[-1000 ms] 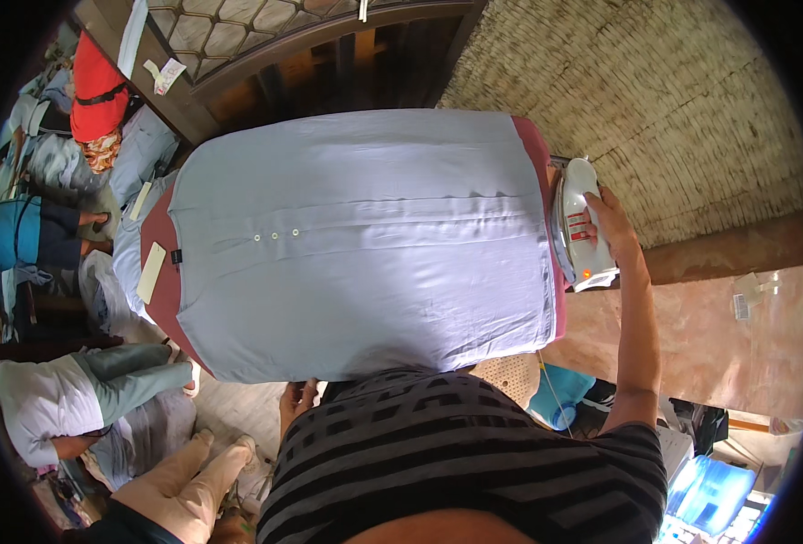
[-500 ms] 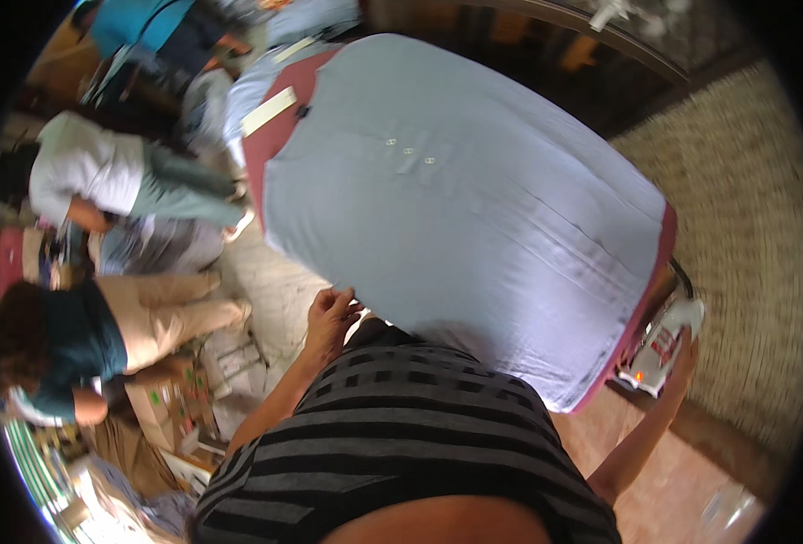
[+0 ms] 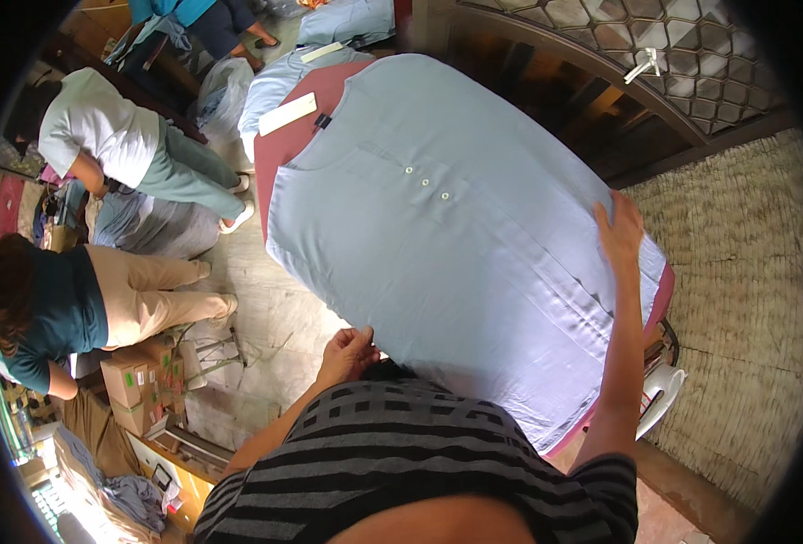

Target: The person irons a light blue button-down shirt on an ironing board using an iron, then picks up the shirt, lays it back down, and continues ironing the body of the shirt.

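Hands work a pale blue shirt (image 3: 456,236): right hand (image 3: 621,231) flat, released; left hand (image 3: 347,352) clenched on its hem.

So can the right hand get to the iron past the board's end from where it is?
Probably yes. The right hand lies flat on the light blue shirt near that end, and the white iron sits just below beside the forearm, with nothing between them.

My right hand (image 3: 621,228) lies flat, fingers spread, on the far edge of the light blue shirt (image 3: 456,236). Shirt is spread over the red padded counter (image 3: 285,150). Left hand (image 3: 347,352) pinches the near hem. White iron (image 3: 660,394) sits just beyond the counter's right end. Two people stand at left.
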